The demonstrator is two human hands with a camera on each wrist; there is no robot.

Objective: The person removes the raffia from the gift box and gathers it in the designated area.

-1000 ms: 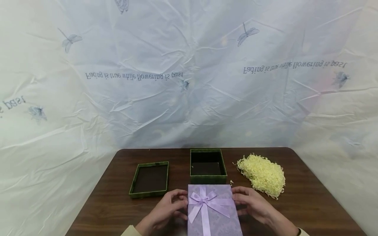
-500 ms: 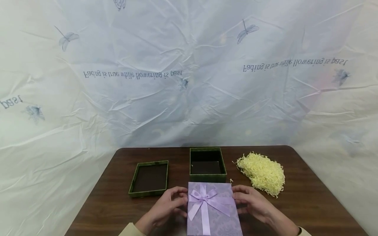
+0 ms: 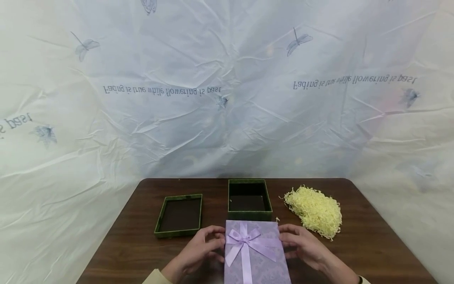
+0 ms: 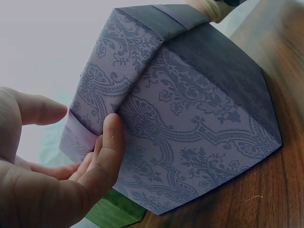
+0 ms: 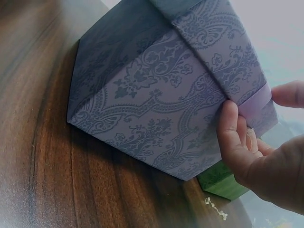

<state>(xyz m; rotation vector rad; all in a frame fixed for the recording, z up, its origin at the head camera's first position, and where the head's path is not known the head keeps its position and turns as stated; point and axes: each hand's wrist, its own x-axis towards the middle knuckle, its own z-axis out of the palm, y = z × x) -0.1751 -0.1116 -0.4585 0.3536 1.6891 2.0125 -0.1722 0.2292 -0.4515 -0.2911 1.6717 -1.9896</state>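
Note:
A lilac gift box with a dark floral pattern stands on the brown table, seen from both sides in the wrist views. Its lid, crossed by a satin ribbon tied in a bow, sits over the box body. My left hand holds the lid's left side, fingertips at its lower rim and thumb at the top edge. At the opposite side my right hand grips the lid in the same manner. The front of the box runs out of the head view.
Behind the gift box stands an uncovered dark green box. A shallow green lid lies inner side up to the left. Yellow shredded paper is heaped at the right, with a loose scrap near the green box. A printed white sheet hangs behind the table.
The head view shifts slightly up and down. Both hands keep their places on the lilac lid, and the other things stay where they were.

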